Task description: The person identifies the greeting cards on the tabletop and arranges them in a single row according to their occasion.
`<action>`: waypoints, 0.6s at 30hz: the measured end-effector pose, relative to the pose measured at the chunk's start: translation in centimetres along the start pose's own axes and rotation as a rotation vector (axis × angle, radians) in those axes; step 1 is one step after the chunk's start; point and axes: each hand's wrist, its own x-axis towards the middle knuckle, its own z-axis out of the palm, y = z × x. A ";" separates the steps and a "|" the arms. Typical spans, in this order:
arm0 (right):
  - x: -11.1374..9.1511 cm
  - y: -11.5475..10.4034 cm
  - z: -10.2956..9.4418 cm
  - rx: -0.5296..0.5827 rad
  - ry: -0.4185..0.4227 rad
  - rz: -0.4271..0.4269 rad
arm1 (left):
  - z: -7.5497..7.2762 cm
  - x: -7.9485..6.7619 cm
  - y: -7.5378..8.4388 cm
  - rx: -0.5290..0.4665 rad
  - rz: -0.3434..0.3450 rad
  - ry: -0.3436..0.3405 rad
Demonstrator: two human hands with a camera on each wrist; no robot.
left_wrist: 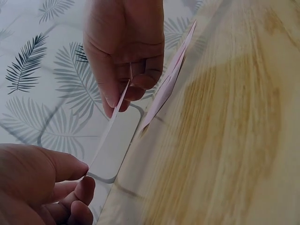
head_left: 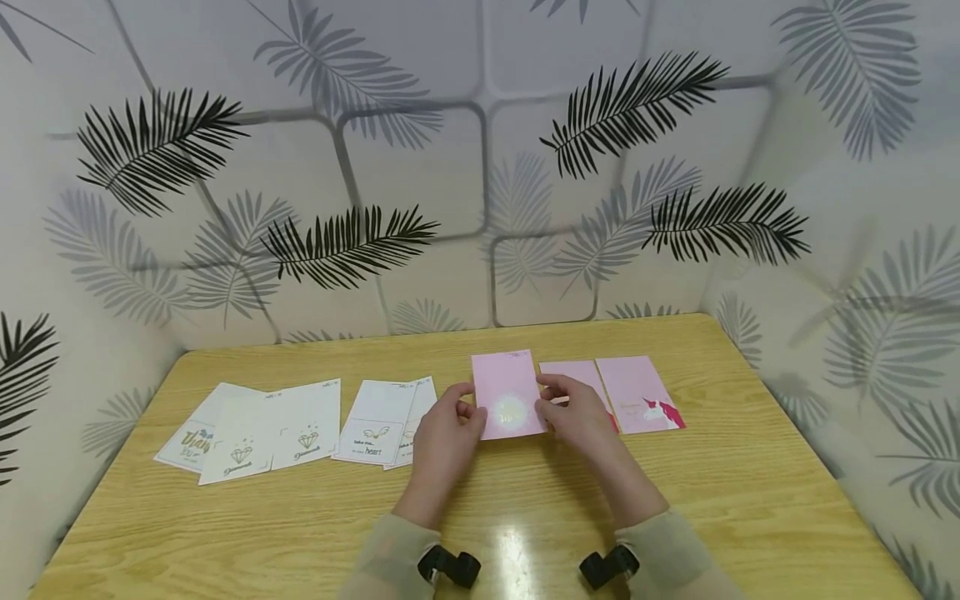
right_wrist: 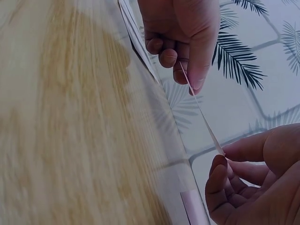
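Observation:
A pink card [head_left: 504, 385] with a pale glowing circle and gold lettering is held up in front of me by both hands. My left hand [head_left: 446, 437] pinches its left edge between thumb and fingers. On the opposite edge, my right hand [head_left: 581, 410] pinches it the same way. Seen edge-on in the left wrist view, the card [left_wrist: 111, 126] is a thin strip stretched between the two hands, above the tabletop. Right of it on the table lie a pink unicorn card [head_left: 636, 390] and another pink card [head_left: 573, 373], partly hidden by my right hand.
White cards lie in groups on the left: a "Thank you" card [head_left: 197, 433], two overlapping diamond cards [head_left: 303, 421], and two winged-heart cards [head_left: 372, 417], one partly behind my left hand. The wooden table [head_left: 300, 533] meets a leaf-patterned backdrop [head_left: 450, 183].

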 end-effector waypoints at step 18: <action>0.4 1.0 -0.5 -0.147 -0.029 -0.034 | 1.1 0.7 0.2 0.131 -0.006 -0.029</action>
